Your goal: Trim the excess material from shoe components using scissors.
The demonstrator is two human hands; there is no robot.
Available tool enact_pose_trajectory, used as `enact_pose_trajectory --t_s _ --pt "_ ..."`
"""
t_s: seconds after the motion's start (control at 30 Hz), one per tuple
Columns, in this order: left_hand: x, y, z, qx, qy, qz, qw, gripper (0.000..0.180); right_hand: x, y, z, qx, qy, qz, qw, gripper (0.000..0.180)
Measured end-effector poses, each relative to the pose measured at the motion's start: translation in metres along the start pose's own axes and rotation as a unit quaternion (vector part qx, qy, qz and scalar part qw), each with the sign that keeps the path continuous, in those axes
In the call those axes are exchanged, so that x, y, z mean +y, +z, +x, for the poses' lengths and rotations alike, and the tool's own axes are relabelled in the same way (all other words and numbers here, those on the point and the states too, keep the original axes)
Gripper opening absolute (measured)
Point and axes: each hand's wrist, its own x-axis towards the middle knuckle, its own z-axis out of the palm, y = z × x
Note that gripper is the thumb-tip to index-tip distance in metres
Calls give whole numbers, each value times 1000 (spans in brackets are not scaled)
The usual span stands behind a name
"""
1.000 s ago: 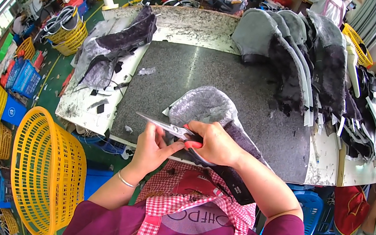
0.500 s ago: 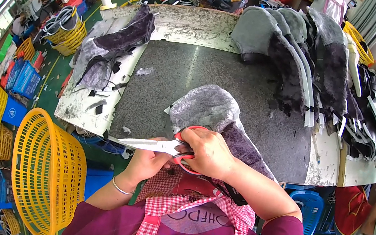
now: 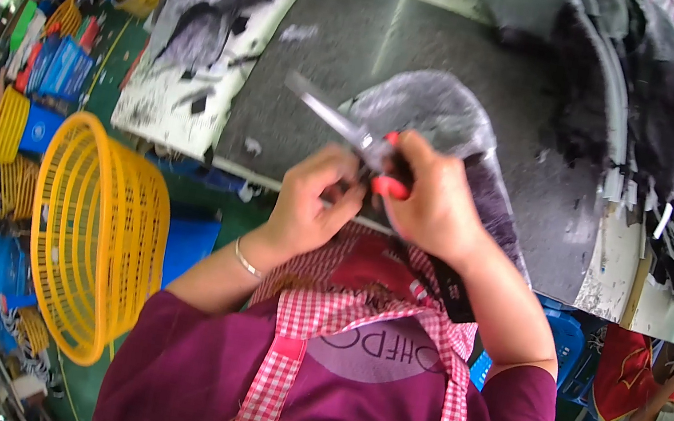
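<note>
My right hand point(image 3: 438, 197) is wrapped round the red-and-black handles of a pair of scissors point(image 3: 331, 115), whose slightly blurred blades point up and to the left. Just left of the handles, my left hand point(image 3: 313, 202) has its thumb and fingers curled into a pinch. What sits between those fingertips is too dark and small to make out. Under and beyond both hands lies a furry piece point(image 3: 436, 106), silvery grey at its rounded end and dark purple along the side that runs down beneath my right forearm.
A black board point(image 3: 296, 136) covers the middle of the white table. Grey and dark furry pieces point(image 3: 582, 100) with pale strips are heaped at the right. Another furry piece point(image 3: 196, 37) and dark scraps lie at the left. A tall yellow basket point(image 3: 142, 239) stands left of me.
The view has tipped lower. Both hands have shifted up in the picture, and the scissor blades, level before and over my left hand, now angle upward clear of it.
</note>
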Motion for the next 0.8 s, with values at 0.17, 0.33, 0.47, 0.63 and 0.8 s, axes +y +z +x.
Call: enact_pose_trajectory --t_s 0.17,0.33,0.47,0.63,0.8 --pt "-8 -7 24 -36 73 -58 995 11 4 -19 -1 -5 47 34 998 22" --pt "-18 0 13 -14 24 -163 986 5 -21 -56 -34 32 47 -82 995 61" --pt "-11 5 9 1 -38 -291 956 3 -22 -72 -68 -8 57 -185 981 67" --pt "-3 9 10 8 2 -305 952 20 -12 -70 -87 -19 61 -286 956 42" --pt "0 11 8 7 15 -298 954 21 -17 -69 -83 -28 72 -304 950 40"
